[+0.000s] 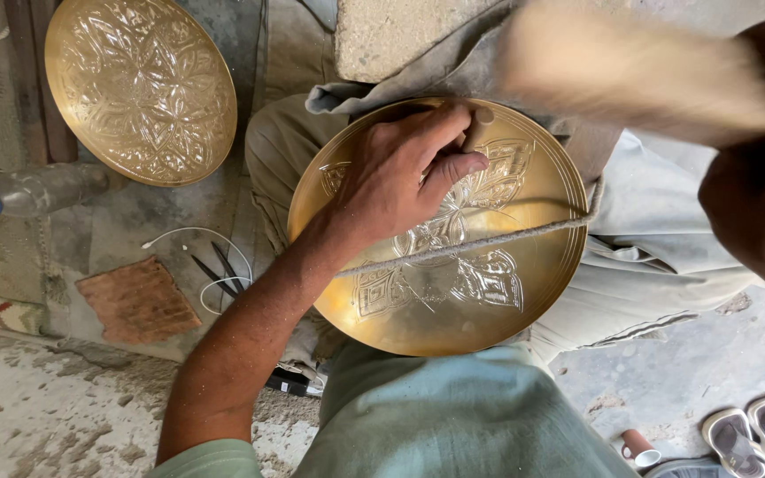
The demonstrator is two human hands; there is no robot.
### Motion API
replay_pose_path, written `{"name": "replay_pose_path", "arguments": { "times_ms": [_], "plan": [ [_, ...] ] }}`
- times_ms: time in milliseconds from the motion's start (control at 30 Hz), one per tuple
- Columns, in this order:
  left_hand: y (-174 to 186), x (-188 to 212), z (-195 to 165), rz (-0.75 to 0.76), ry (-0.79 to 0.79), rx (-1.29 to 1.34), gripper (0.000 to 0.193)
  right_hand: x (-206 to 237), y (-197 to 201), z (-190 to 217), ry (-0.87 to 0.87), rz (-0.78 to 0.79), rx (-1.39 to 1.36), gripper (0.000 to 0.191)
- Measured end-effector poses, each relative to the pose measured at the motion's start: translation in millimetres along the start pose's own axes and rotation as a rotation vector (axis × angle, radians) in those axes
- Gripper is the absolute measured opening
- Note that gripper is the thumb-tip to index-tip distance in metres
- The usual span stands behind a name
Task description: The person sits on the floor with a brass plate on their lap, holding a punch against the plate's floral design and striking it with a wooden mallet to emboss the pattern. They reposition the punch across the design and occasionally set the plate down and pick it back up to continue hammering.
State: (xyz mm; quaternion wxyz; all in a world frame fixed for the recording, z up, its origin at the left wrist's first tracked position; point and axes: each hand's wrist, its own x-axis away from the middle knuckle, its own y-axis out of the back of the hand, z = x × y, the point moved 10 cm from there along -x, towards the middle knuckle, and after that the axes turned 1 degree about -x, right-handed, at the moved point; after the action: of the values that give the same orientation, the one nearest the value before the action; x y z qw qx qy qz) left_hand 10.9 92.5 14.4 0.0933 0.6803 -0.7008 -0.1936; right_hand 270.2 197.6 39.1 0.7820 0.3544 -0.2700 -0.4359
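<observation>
Presently a round brass tray point(453, 292) with engraved floral work is seen resting across the lap, pinned by a taut cord point(489, 241) drawn over its face. It is judged stiff, moderately heavy, slick on its polished surface and easily dented; the rim is judged the soundest place for a hold. The left hand point(396, 177) is laid flat-wristed on the upper face, fingers curled closed around a short upright punch point(478, 128). The right hand point(754, 159) is raised at upper right with a blurred mallet-like object point(630, 71); its grip cannot be told. A second engraved tray point(139, 84) lies on the floor.
</observation>
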Motion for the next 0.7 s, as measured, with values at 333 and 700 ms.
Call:
{"name": "replay_pose_path", "arguments": {
  "times_ms": [333,700],
  "plan": [
    [1,1,-4,-0.029,-0.03,-0.023,0.027,12,-3,1,0.008,-0.001,0.013,0.032],
    [-3,0,1,-0.004,-0.007,0.009,0.025,18,-4,3,0.008,0.013,0.005,0.032]
  ]
}}
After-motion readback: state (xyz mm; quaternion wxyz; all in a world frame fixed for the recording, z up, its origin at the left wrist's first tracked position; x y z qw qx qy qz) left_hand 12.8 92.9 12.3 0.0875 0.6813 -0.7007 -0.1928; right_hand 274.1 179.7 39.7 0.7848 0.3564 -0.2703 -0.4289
